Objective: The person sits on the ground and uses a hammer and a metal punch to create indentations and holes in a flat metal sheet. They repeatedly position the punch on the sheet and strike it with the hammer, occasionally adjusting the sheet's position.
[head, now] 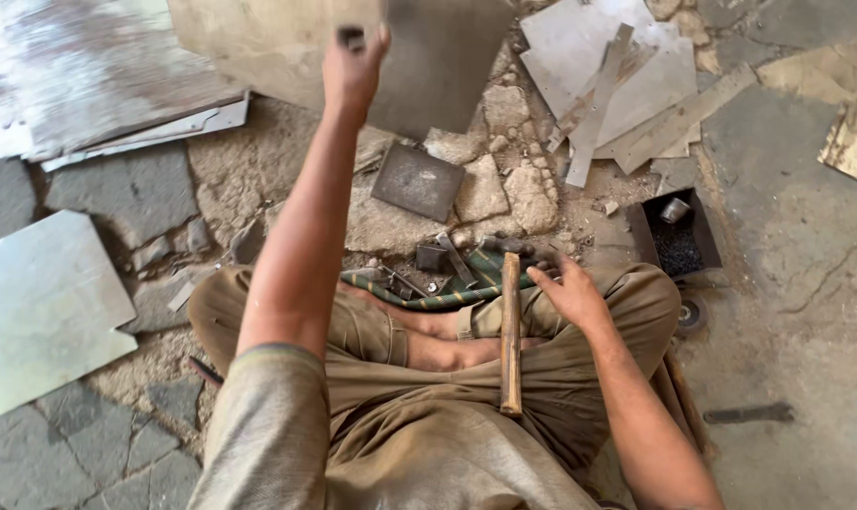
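holding a dark metal sheet [442, 57] up at top centre, our left hand [353, 66] pinches its edge; our right hand [570, 293], fingers loosely spread, rests beside the wooden-handled hammer [510, 331] on our lap.

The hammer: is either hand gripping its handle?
No: the hammer lies across the lap, the right hand beside it.

Our left hand [351, 71] is raised over the far ground, gripping a dark metal plate [438, 61]; under it the broken stone [504, 184] lies bare beside a small square plate [417, 179]. Near our right hand [572, 295], a hammer [510, 326] lies across our lap and small tools crowd a striped cloth [447, 283]. Metal sheets [41, 302] block the left edge, strips [617, 94] the far right; a black tray [676, 236] sits close by our right knee.
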